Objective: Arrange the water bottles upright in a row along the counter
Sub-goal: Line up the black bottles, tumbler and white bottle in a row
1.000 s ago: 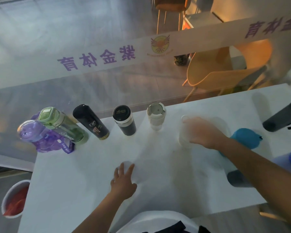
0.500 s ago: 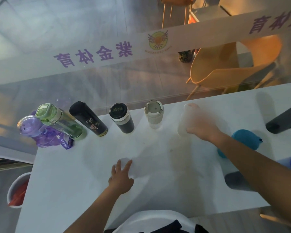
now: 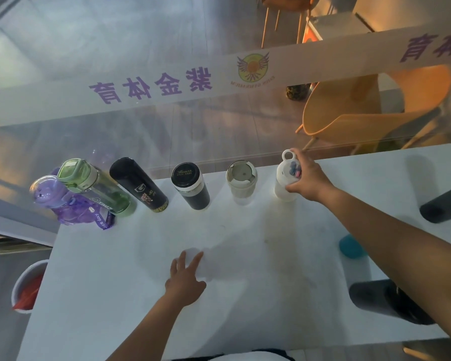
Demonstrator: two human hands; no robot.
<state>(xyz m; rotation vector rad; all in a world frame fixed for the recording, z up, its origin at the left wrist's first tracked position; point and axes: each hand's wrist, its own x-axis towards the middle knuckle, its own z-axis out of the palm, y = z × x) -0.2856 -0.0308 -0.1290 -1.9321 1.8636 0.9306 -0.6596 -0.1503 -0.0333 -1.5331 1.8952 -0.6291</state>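
From the head view, the right hand (image 3: 309,178) is gripping a white bottle (image 3: 287,178) at about 1 o'clock of the counter (image 3: 141,295), fingers wrapped narrowly round its right side below the loop cap, thumb lying toward the cap. The bottle is standing upright at the far edge, just beside a pale tumbler (image 3: 241,182).

The left hand (image 3: 185,280) is resting flat at 6 o'clock, fingers spread wide, holding nothing.

Six bottles are standing in the far row: a purple bottle (image 3: 63,201) at 10 o'clock, a green bottle (image 3: 97,187) touching it, a tall black flask (image 3: 138,185), a black-and-white mug (image 3: 190,186), the tumbler, and the white one. Three more are lying at the right: a dark bottle (image 3: 443,204) at 3 o'clock, a teal cap (image 3: 350,246), and a grey bottle (image 3: 375,298) at 4 o'clock under the right forearm.

The far edge is meeting a glass wall (image 3: 167,126). Open counter is lying between the hands and right of the white bottle.
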